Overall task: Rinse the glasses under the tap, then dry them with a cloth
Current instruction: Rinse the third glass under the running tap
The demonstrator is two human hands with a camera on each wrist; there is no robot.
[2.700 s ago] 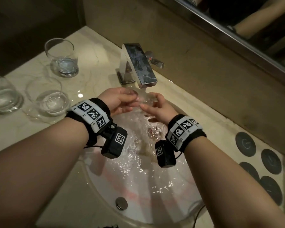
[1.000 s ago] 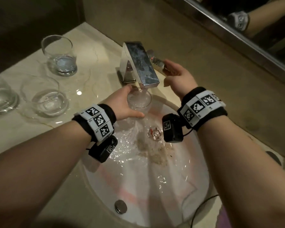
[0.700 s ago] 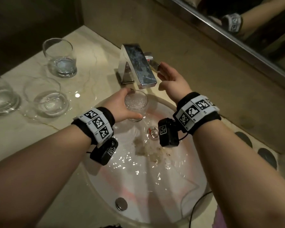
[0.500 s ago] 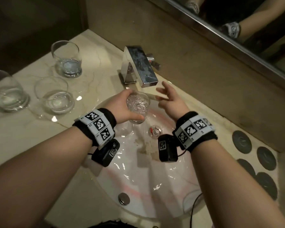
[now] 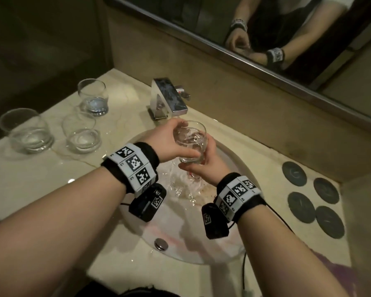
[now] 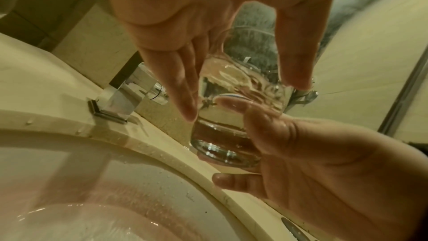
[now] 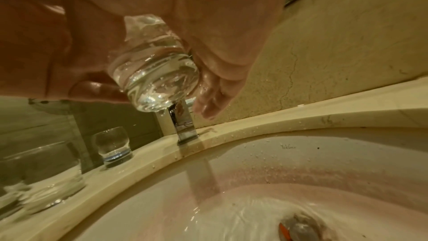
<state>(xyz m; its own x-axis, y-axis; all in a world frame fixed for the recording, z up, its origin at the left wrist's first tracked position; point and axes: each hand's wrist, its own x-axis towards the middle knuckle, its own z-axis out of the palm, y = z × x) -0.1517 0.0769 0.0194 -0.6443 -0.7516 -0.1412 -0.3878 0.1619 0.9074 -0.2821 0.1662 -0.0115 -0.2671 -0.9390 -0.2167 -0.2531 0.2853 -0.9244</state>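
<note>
Glass w/ water inside held upright just in front of & below tap spout, over the basin; left hand wraps its side, right hand cups base from below, both gripping, so tipping out likely next.

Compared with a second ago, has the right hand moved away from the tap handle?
Yes. The right hand has come down from the tap handle and now cups the glass over the basin.
</note>
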